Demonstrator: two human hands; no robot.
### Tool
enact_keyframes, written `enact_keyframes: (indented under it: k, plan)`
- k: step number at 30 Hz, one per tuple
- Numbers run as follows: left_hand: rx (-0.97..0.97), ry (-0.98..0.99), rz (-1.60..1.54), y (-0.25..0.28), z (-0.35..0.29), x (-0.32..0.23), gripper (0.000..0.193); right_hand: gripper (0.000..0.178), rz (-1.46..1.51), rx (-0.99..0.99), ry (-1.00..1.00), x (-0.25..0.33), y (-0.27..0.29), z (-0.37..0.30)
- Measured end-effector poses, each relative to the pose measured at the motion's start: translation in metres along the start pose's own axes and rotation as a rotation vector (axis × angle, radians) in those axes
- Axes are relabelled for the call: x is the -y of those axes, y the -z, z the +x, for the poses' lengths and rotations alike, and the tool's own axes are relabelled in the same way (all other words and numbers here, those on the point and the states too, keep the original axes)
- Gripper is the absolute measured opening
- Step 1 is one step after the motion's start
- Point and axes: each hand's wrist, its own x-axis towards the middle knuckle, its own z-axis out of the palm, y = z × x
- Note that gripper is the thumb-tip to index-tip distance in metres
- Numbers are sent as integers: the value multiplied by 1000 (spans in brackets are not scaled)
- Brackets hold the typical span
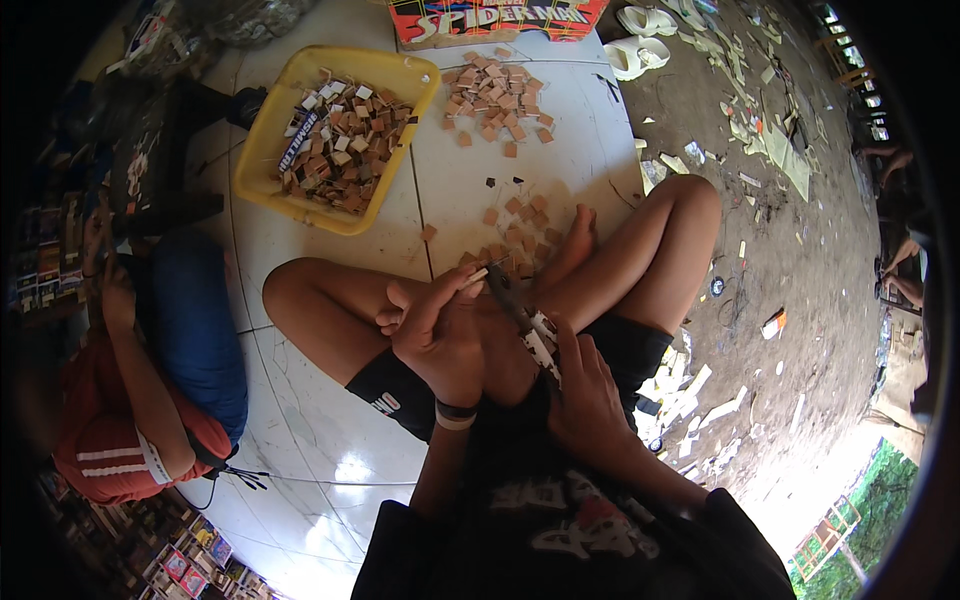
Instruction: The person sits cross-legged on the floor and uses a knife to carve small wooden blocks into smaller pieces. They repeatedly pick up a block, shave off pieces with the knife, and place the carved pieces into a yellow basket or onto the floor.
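Note:
My left hand (440, 335) pinches a small light-brown square piece (480, 275) between thumb and fingertips, above my crossed legs. Right beside that piece are the dark jaws of a hand cutter (512, 300), a scissor-like tool with white, worn-looking handles. My right hand (583, 385) is wrapped round those handles; how far the jaws are apart is hard to see. Just beyond my hands, loose brown square pieces (520, 222) lie on the white tiled floor (330, 400), some partly hidden behind the tool and my left hand.
A yellow plastic basin (258, 180) full of small squares stands ahead on the left. Right of it lies a heap of brown squares (495, 95), with a colourful printed box (500, 22) behind. Another person (150, 400) sits at left. White clogs (638, 55) and scraps cover the dirt ground at right.

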Motion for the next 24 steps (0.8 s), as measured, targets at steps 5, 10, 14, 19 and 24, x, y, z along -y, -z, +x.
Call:
enact_keyframes:
  k: [5,10,14,19,24]
  plan:
    - [40,-34,181,6,-2,-8,22,85,35,64,-16,-5,1,-3]
    - [44,94,91,10,8,-9,23,84,140,51,21,-6,14,3]
    - [151,282,-172,23,27,-10,27,80,359,114,86,-20,33,6]
    - [337,389,-304,37,49,-14,31,76,434,242,160,-35,42,4]
    - [343,494,-288,37,49,-26,31,77,486,261,187,-35,38,3]
